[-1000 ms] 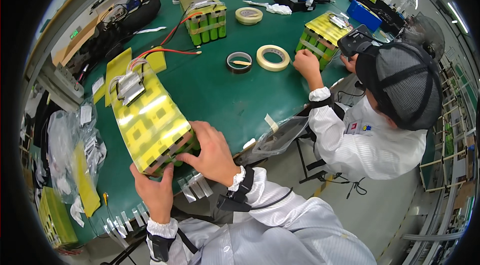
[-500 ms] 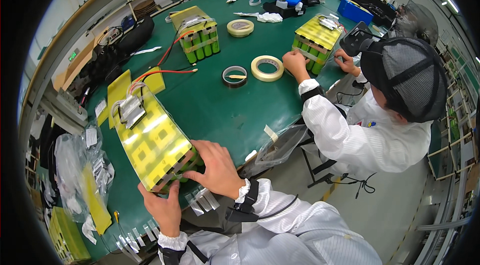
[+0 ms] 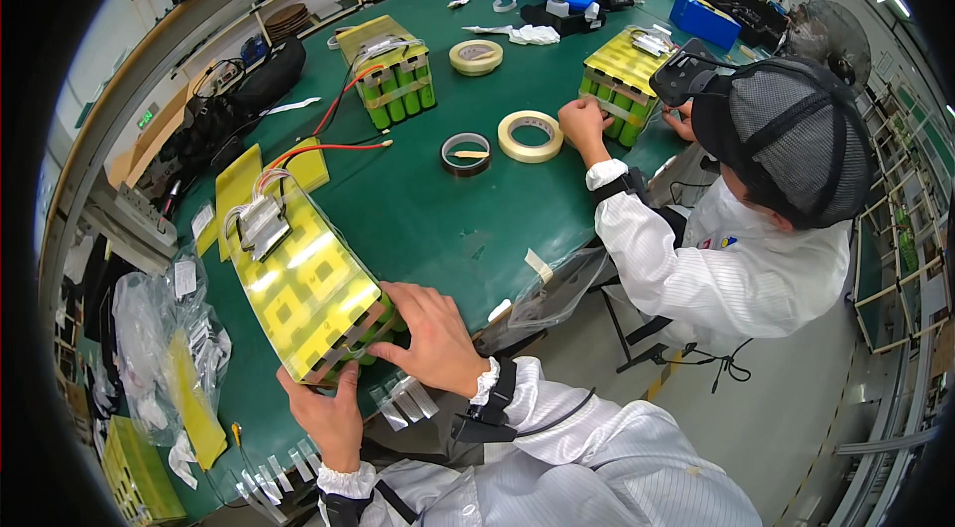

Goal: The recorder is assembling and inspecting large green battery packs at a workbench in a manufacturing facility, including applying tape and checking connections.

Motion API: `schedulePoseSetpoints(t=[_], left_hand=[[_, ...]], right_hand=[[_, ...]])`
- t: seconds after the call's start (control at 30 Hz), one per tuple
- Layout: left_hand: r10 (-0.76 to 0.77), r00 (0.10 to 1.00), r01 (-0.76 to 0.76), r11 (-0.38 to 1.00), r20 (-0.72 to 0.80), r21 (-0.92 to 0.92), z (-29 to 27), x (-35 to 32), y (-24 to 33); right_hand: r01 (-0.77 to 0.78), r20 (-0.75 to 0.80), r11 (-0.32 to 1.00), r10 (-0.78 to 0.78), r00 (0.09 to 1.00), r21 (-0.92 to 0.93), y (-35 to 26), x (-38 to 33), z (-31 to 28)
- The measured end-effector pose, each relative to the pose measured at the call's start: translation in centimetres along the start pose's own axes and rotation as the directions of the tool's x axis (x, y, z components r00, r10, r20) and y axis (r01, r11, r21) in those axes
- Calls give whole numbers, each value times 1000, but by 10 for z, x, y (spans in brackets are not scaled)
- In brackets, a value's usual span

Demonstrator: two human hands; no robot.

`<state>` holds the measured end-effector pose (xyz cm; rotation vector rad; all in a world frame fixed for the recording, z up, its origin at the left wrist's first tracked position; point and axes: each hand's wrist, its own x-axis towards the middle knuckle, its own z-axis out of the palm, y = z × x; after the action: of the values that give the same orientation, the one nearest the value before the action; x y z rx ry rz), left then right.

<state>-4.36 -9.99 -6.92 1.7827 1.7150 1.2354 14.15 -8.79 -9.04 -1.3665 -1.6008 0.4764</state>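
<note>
Head view: yellow-topped battery pack [image 3: 303,288] between both hands [image 3: 383,378], near edge.

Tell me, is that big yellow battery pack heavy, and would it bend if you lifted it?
Probably heavy: the battery pack is packed with many green cells, and both the left hand and right hand grip it. It looks stiff, not floppy. Flat-sided, so unlikely to roll.

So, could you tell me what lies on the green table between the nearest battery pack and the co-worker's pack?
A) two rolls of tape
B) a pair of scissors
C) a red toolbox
A: a dark tape roll and a cream tape roll lie side by side on the table.
</note>
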Motion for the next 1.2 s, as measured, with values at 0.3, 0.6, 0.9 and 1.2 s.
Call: schedulePoseSetpoints(t=[0.3,0.6,0.9,1.2], left_hand=[[-16,1000,16,999,12,-36,0,1,4],[-9,1000,9,1000,2,-14,-1,0,2],[25,998,-28,999,-61,-46,3,0,2],[-38,999,38,999,13,-27,-1,0,7]], right_hand=[[11,-6,1000,-11,1000,2,1,0,0],[3,5,1000,-3,1000,5,1,0,0],[11,-8,1000,-11,1000,-6,0,-1,0],[14,-10,1000,-14,1000,5,1,-1,-1]])
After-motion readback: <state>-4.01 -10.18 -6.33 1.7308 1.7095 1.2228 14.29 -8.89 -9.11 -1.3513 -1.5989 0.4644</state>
